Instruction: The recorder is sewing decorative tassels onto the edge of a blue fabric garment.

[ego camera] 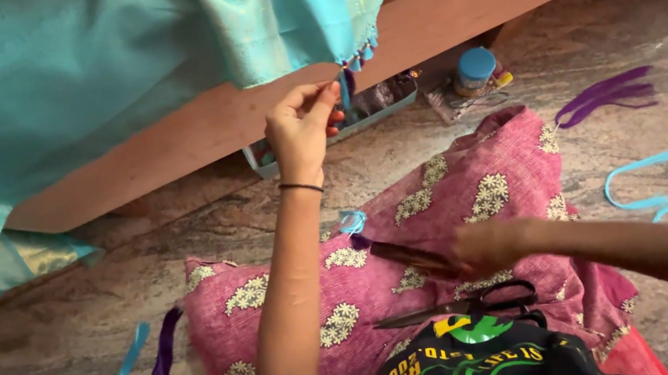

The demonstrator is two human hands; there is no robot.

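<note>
Left hand [301, 125] pinched on turquoise cloth's [105, 63] tasselled edge.

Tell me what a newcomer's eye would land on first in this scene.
First, the shiny turquoise silk cloth draped over the wooden ledge at the top, with the left hand pinching a small tassel on its hem. Next, the pink cushion with white flower patterns in the middle of the stone floor, where the blurred right hand holds a thin dark tool. Black-handled scissors lie on the cushion's near side.
</note>
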